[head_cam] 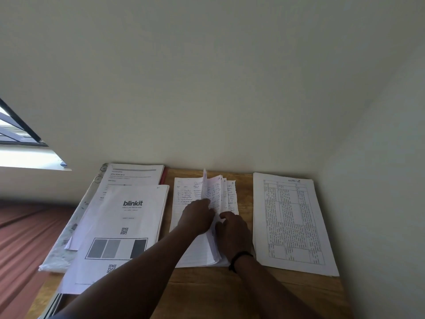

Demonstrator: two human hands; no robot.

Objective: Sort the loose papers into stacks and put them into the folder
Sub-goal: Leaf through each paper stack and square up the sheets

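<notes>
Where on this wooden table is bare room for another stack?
Bare wood lies along the near edge of the table, below the handwritten stack and the table-printed stack. The left, under the blinkit stack, is crowded.

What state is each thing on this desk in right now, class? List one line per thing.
Handwritten stack: middle of the desk, some sheets lifted on edge, being leafed through.
Left hand: fingers on the lifted sheets.
Right hand: resting on the stack's right half, fingers curled at the sheet edges.
Blinkit stack: flat, left, untouched.
Table-printed stack: flat, right, untouched.
Folder: under the left papers, mostly covered.
</notes>
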